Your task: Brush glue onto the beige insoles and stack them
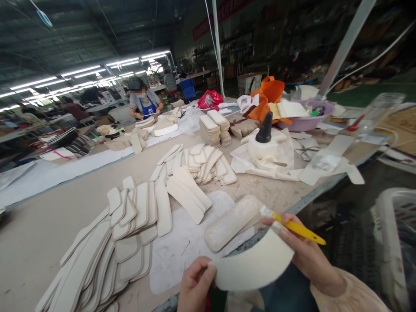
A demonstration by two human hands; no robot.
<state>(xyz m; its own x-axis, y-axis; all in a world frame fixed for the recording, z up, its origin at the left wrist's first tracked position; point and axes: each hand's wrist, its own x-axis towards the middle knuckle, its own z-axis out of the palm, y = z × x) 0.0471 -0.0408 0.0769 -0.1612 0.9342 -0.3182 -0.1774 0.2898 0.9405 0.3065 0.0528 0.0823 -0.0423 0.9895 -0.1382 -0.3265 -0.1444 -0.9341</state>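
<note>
My left hand pinches the left end of a curved cream-coloured strip, which bows downward in front of the table edge. At the strip's other end, my right hand grips its upper corner and also holds a brush with a yellow handle. The brush's pale bristles point left, over the table. Just beyond the strip, a rounded, glossy, whitish board lies on a white sheet. Many similar strips lie overlapped in fanned heaps to the left.
A white container with a black cone top stands on a plastic sheet. Scissors, a purple basin and a clear jar are at the right. Neat strip stacks stand farther back. A co-worker in a blue apron is across the table.
</note>
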